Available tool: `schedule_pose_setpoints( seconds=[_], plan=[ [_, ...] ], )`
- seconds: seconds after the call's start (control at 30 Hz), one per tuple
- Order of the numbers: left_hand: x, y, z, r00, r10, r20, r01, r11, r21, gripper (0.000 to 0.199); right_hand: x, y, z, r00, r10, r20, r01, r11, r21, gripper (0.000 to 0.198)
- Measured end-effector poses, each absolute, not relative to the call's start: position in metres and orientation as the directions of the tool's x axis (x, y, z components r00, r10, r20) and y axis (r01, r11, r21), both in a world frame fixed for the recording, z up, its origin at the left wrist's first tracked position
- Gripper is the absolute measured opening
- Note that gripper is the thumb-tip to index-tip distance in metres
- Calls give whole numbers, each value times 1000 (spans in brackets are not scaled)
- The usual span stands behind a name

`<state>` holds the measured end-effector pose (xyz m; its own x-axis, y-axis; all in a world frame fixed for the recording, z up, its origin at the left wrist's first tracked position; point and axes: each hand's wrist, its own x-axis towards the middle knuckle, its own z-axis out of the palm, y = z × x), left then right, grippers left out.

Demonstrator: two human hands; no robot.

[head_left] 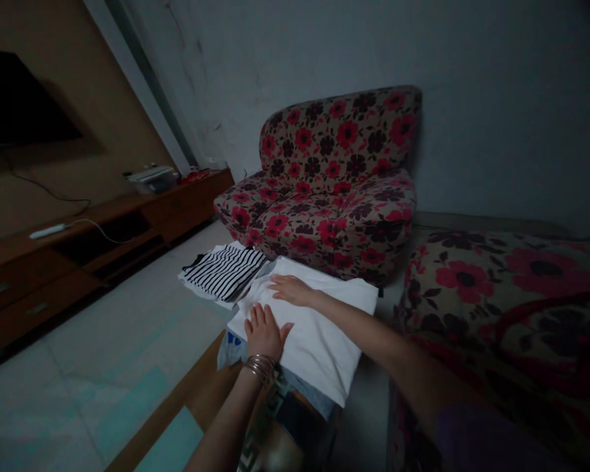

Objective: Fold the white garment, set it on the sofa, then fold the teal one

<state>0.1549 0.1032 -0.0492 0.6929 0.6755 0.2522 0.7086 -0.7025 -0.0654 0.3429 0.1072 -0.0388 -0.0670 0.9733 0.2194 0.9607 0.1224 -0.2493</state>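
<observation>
Nearest to you, your left hand (264, 333), with bangles (260, 367) at the wrist, is lying flat with its grip open and fingers spread on the near edge of the white garment (314, 328), and your right hand (291, 289) is pressing palm down, grip also open, a little farther in on the same cloth; neither hand is pinching or holding anything. The white garment is lying spread over the low tabletop (196, 393) in front of you, and its right corner is hanging past the edge. That overhang looks like the main risk: if you are pushing outward while smoothing, the cloth may be sliding off toward the floor (103, 354), since nothing is pinning that side. Beneath its near edge a bluish piece of fabric or bag (231, 351) is peeking out, too dim to identify, and it may be bunching and leaving a ridge under your palms. Just beyond on the left, the striped garment (226, 270) is lying folded and touching the white one, so a wide sweep of your right hand could be dragging it out of shape. The room is dim, which is making creases hard to judge. Farther off, 1 floral armchair (334, 177) is standing against the grey wall (472, 98), a floral cover (511, 295) is lying to your right, and a long wooden cabinet (103, 236) with a cable (93, 223) is running along the left under a dark screen (19, 98).
</observation>
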Motion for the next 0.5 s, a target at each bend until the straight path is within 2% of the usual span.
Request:
schedule_pose_setpoints(
  seconds=[0.17,0.33,0.4,0.5],
  plan=[
    [150,108,-48,719,657,224,686,-722,-84,77,361,129,-19,113,979,171,956,-61,-286,42],
    [141,73,-16,679,703,211,721,-693,-13,64,361,61,-1,229,952,202,942,-165,-292,48],
    [135,37,-8,754,624,203,630,-776,46,61,361,16,-8,237,939,250,953,-176,-245,46],
    [128,-23,-10,874,472,115,446,-874,193,64,376,-48,-32,186,942,278,978,-150,-146,42]
  ],
)
